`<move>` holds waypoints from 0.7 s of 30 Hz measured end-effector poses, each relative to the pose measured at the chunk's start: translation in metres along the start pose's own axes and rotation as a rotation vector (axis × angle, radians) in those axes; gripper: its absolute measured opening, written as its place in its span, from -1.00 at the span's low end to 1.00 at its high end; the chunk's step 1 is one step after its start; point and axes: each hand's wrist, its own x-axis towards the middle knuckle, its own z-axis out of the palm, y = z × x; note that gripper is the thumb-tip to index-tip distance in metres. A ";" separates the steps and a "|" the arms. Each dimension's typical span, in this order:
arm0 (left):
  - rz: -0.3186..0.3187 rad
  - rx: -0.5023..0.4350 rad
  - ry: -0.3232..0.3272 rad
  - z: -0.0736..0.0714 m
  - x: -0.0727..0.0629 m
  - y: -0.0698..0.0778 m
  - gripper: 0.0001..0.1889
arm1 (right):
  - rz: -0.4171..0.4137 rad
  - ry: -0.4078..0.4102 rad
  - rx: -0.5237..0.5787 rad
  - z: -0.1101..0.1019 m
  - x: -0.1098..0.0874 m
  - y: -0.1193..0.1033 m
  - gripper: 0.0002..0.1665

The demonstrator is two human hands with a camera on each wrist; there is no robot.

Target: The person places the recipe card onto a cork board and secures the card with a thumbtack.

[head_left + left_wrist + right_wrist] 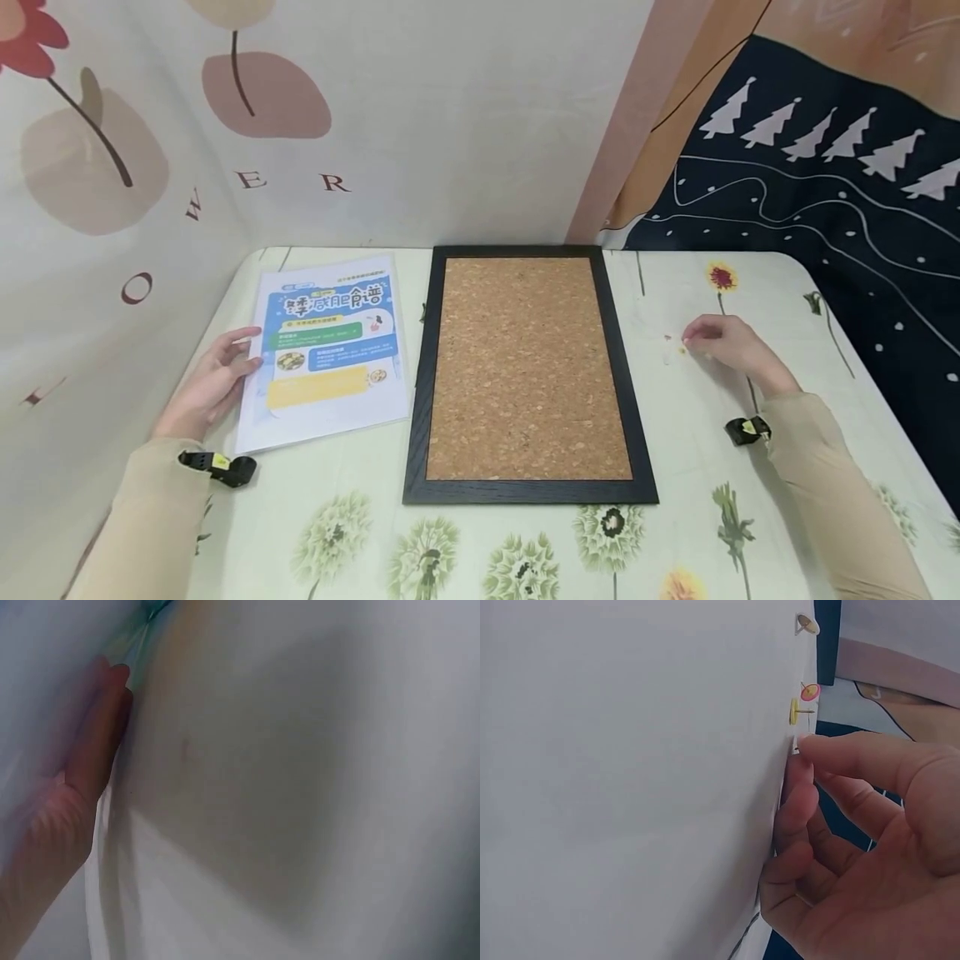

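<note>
A printed sheet [330,429] with a blue panel and coloured boxes lies to the left of the cork board. My left hand [213,383] is at its left edge, its thumb and a fingertip touching the margin with a gap between them. On the right side, my right hand [723,343] rests on the table and pinches a small thumbtack between thumb and forefinger; the fingertips mostly hide it. Close beside these fingertips in the right wrist view are a yellow thumbtack [794,712], a pink-rimmed thumbtack [810,691] and a whitish thumbtack [808,624].
A cork board [528,367] in a black frame [529,492] lies at the middle of the table, between the hands. The flower-patterned tablecloth [352,483] covers the table. Printed cloth [450,125] hangs behind it, with a dark tree-patterned cloth [817,200] at right.
</note>
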 end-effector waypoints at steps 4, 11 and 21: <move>0.050 -0.006 0.002 0.003 0.002 -0.002 -0.32 | -0.010 0.019 0.024 0.000 -0.002 0.000 -0.71; 0.116 -0.094 0.016 0.007 0.002 0.004 -0.29 | -0.040 0.062 0.069 0.000 -0.004 0.000 -0.66; 0.192 -0.100 0.025 0.015 -0.004 0.025 -0.29 | -0.110 0.074 0.106 -0.001 0.002 -0.015 -0.70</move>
